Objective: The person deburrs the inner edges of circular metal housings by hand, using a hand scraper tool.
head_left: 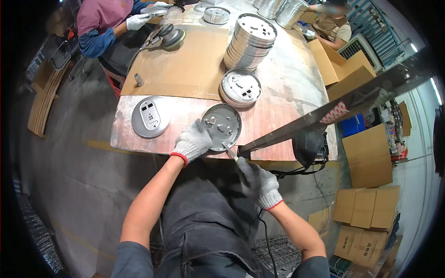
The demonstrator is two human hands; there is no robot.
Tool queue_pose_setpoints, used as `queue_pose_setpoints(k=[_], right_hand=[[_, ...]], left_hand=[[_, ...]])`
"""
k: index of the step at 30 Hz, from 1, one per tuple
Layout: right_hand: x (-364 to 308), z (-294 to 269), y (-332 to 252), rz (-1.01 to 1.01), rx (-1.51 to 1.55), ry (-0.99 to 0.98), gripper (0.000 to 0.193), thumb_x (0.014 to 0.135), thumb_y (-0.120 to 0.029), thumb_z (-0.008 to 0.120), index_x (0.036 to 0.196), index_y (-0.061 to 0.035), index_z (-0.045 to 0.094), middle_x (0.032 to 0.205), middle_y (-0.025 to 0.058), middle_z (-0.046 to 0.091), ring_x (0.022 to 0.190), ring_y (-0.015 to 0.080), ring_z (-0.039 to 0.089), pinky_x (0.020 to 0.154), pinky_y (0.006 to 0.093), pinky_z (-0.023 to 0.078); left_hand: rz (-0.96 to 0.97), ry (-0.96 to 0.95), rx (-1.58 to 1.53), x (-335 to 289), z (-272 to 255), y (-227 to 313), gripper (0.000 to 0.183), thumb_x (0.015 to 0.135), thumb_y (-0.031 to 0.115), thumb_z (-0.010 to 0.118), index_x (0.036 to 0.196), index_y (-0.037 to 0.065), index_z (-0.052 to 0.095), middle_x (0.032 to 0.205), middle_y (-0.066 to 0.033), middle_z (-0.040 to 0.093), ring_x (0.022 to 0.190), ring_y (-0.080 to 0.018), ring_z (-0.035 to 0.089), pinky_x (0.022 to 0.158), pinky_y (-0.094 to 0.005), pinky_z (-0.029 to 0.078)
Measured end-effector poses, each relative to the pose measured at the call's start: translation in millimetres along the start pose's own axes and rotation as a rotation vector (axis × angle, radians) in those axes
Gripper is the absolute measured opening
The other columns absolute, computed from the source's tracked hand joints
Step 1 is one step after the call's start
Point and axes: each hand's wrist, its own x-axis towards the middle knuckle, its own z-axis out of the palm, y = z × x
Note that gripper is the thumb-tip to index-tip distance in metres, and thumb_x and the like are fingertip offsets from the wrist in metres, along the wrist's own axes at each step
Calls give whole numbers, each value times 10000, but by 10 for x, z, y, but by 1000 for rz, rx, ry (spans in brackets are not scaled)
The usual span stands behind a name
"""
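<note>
A round grey metal housing (227, 126), its hollow side with posts and cutouts facing up, rests tilted at the table's near edge. My left hand (193, 141), in a grey knit glove with a red cuff, closes on its left rim. In my right hand (260, 183), gloved alike and darkened at the fingers, is a flat-bladed hand tool (231, 152); its tip touches the housing's near rim. Whether the blade is a file or a scraper I cannot tell. To the left lies a round metal cover (137, 121) with an oval panel; beyond the housing sits a short stack of round housings (241, 87).
A slanting dark metal post (320, 113) rises close to my right hand. Farther back on the table (287, 92) are a tall housing stack (246, 51), a disc sander (170, 37) and a small metal fitting (138, 79) on cardboard (185, 65). Two people work across the table.
</note>
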Motion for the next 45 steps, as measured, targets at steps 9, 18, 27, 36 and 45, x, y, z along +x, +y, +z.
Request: queue_pose_setpoints(k=[9, 18, 27, 36, 45], right_hand=[[5, -232, 40, -42, 65, -27, 270, 969, -330, 600, 1202, -200, 560, 899, 141, 704, 709, 395, 698, 597, 523, 550], [79, -171, 23, -54, 81, 29, 376, 940, -324, 672, 1278, -168, 616, 868, 150, 717, 712, 376, 701, 592, 482, 558], [196, -580, 11, -25, -70, -126, 403, 945, -298, 640, 1330, -186, 607, 824, 146, 715, 664, 369, 698, 552, 480, 553], [426, -790, -132, -107, -168, -168, 390, 890, -164, 615, 1278, -130, 623, 735, 123, 687, 600, 322, 682, 504, 451, 530], [351, -608, -78, -110, -147, -114, 347, 802, -142, 643, 1133, -50, 595, 691, 164, 665, 563, 329, 695, 466, 458, 537]], left_hand=[[417, -390, 227, 143, -878, 71, 492, 757, 381, 786, 1094, 32, 701, 919, -162, 741, 861, -301, 709, 812, -390, 562], [375, 144, -450, -258, 7, -192, 410, 873, 184, 647, 1254, 37, 604, 1094, -213, 711, 1010, -311, 717, 892, -380, 553], [55, 401, -255, -269, 310, 54, 179, 878, 217, 640, 958, 60, 673, 823, -214, 713, 785, -445, 703, 705, -530, 565], [176, 392, -450, -343, 312, 53, 141, 893, 180, 648, 953, 52, 656, 813, -216, 705, 775, -431, 701, 693, -500, 564], [8, 146, -260, -152, 58, 116, 270, 918, 275, 638, 994, 16, 630, 900, -256, 706, 894, -464, 685, 804, -518, 549]])
